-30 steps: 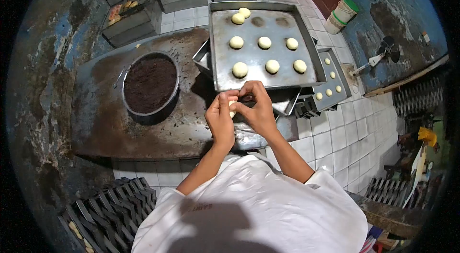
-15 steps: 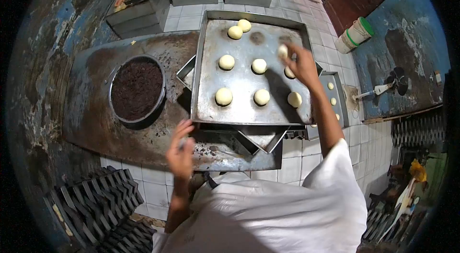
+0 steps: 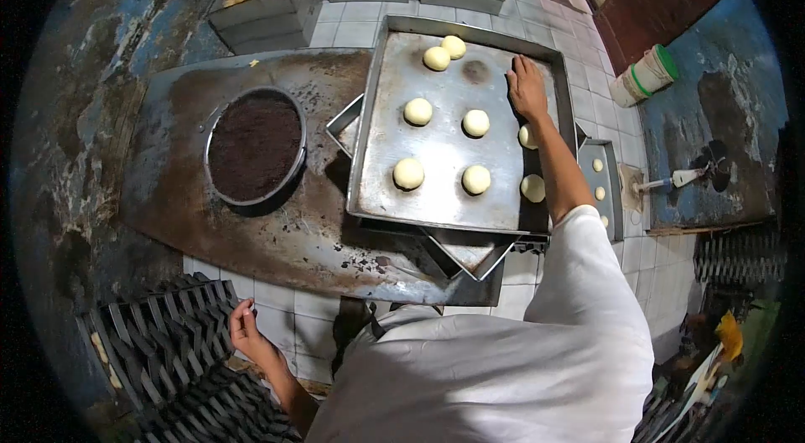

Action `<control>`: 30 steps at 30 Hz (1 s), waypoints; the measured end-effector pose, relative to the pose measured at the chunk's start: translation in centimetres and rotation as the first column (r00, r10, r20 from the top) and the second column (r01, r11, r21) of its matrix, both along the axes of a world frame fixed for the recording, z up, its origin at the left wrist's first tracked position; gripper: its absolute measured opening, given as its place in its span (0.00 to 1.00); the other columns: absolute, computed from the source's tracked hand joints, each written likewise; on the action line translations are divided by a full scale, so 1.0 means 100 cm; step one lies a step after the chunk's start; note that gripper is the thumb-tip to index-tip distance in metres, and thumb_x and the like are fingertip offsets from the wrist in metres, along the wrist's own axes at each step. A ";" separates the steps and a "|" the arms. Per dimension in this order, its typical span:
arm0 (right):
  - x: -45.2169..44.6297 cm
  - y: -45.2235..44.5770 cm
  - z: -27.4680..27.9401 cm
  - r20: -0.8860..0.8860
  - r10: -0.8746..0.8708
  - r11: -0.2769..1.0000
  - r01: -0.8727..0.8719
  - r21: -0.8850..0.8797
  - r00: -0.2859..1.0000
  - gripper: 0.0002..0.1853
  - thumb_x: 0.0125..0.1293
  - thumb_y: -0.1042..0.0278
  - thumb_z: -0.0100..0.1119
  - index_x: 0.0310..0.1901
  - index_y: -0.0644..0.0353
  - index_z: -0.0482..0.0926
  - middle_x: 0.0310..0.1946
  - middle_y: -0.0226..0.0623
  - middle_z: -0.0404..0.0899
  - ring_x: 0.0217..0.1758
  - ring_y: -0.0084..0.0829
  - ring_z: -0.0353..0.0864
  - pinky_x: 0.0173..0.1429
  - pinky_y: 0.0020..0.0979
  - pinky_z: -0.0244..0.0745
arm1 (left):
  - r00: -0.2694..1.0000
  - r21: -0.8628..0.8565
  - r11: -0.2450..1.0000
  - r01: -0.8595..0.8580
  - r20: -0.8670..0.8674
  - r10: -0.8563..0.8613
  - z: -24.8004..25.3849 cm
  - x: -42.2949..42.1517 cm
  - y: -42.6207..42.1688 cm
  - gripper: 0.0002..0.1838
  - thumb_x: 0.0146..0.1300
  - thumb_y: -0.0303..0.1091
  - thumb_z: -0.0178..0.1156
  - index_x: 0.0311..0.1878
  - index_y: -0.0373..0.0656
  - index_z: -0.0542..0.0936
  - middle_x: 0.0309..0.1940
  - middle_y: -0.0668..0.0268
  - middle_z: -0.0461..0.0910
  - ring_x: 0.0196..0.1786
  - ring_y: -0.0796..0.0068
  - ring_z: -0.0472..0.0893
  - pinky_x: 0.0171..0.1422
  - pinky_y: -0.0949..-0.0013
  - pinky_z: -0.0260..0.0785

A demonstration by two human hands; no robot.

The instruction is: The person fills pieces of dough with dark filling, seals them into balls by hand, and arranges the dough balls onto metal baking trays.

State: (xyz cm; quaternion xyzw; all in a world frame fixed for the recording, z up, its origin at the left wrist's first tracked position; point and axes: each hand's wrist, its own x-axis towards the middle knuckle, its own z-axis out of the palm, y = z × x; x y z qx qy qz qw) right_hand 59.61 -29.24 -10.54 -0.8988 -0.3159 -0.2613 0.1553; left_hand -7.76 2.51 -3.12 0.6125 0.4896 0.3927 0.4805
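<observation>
Right hand (image 3: 528, 91): one, reaching into the far right part of the large metal tray (image 3: 440, 149), back of the hand up, fingers together and pointing away from me. I cannot tell whether it grips anything; its palm side is hidden.

Left hand (image 3: 253, 337): one, low and well apart from the right, off the near edge of the table (image 3: 176, 191). Fingers loosely bent, hand partly open, nothing seen in it. Just beside it on the left, a mass of dark slatted metal pieces (image 3: 159, 325).

Dough balls (image 3: 408, 174): eight visible in the large tray, pale and round. Two sit close together to the left of my right hand and slightly farther off; four lie in two rows nearer me and to its left; two lie nearer me by the right forearm, which partly covers them.

Dark stain (image 3: 475, 71): one on the tray floor, just left of the right hand.

Lower trays (image 3: 474, 252): set askew beneath the large tray, corners jutting out, nearer me than the right hand.

Bowl (image 3: 208, 159): one, round, on the table, beyond the left hand and left of the right, filled with dark crumbly matter (image 3: 256, 145).

Smaller tray (image 3: 615, 191): right of the right forearm, holding small pale pieces (image 3: 599, 193).

Lidded buckets (image 3: 646, 75): right of the right hand, near the wall.
</observation>
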 end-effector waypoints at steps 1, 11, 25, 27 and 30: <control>-0.001 -0.002 0.002 -0.053 -0.020 0.999 0.018 -0.047 0.998 0.26 0.79 0.54 0.45 0.69 0.64 0.70 0.70 0.51 0.70 0.73 0.53 0.66 0.76 0.50 0.60 | 1.000 0.032 0.999 0.016 0.024 -0.017 -0.006 -0.002 -0.001 0.09 0.75 0.29 0.57 0.46 0.34 0.83 0.48 0.61 0.84 0.51 0.71 0.80 0.62 0.66 0.71; -0.058 0.122 0.056 0.075 0.246 0.962 -0.234 -0.140 0.966 0.19 0.63 0.68 0.61 0.57 0.55 0.78 0.55 0.36 0.80 0.65 0.40 0.74 0.69 0.48 0.64 | 0.979 -0.040 0.999 -0.026 0.200 0.033 0.004 0.016 0.005 0.08 0.73 0.28 0.58 0.47 0.34 0.83 0.44 0.63 0.84 0.50 0.74 0.80 0.58 0.69 0.70; -0.318 0.110 0.171 -0.546 0.763 0.575 0.021 0.818 0.348 0.12 0.77 0.61 0.55 0.48 0.63 0.78 0.39 0.31 0.80 0.44 0.23 0.76 0.51 0.29 0.73 | 0.665 0.093 0.745 0.661 0.387 -0.638 0.091 0.226 -0.069 0.17 0.65 0.27 0.69 0.56 0.33 0.81 0.48 0.63 0.82 0.53 0.73 0.80 0.58 0.70 0.73; -0.358 0.117 0.165 -0.503 0.754 0.529 0.062 0.846 0.423 0.13 0.78 0.61 0.55 0.48 0.64 0.77 0.35 0.32 0.80 0.39 0.23 0.76 0.46 0.30 0.74 | 0.617 -0.100 0.681 0.726 0.531 -0.580 0.090 0.227 -0.085 0.20 0.63 0.27 0.72 0.56 0.33 0.81 0.48 0.64 0.80 0.52 0.76 0.80 0.56 0.72 0.73; -0.399 0.125 0.169 -0.472 0.499 0.665 0.029 0.747 0.727 0.11 0.78 0.64 0.51 0.46 0.64 0.76 0.34 0.54 0.81 0.37 0.52 0.84 0.42 0.45 0.76 | 0.744 0.149 0.818 0.556 0.350 -0.569 0.071 0.210 -0.097 0.19 0.64 0.27 0.72 0.55 0.31 0.81 0.47 0.64 0.81 0.49 0.77 0.80 0.55 0.73 0.73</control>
